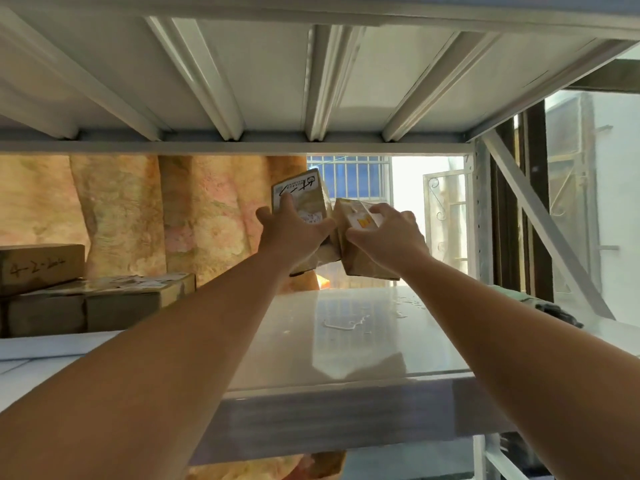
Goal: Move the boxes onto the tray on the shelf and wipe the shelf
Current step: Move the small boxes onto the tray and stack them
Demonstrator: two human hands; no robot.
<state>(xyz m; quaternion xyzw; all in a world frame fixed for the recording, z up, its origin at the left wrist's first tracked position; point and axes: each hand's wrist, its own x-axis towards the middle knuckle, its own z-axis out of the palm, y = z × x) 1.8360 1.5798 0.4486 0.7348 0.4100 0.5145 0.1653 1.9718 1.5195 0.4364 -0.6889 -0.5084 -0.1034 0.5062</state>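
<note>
Head view: cartons stacked at left end of shelf, floral sheeting behind, barred window beyond. Gripped above glossy white surface puddled with liquid: first box in left hand, second box in right hand, boxes touching, both tilted.

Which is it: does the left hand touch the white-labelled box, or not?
Touching. The head view shows the left hand with its fingers and thumb clasped round the white-labelled box.

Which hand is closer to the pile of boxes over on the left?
Left. The left hand grips a raised box up and to the right of the pile. The right hand holds a second box farther to the right.
</note>
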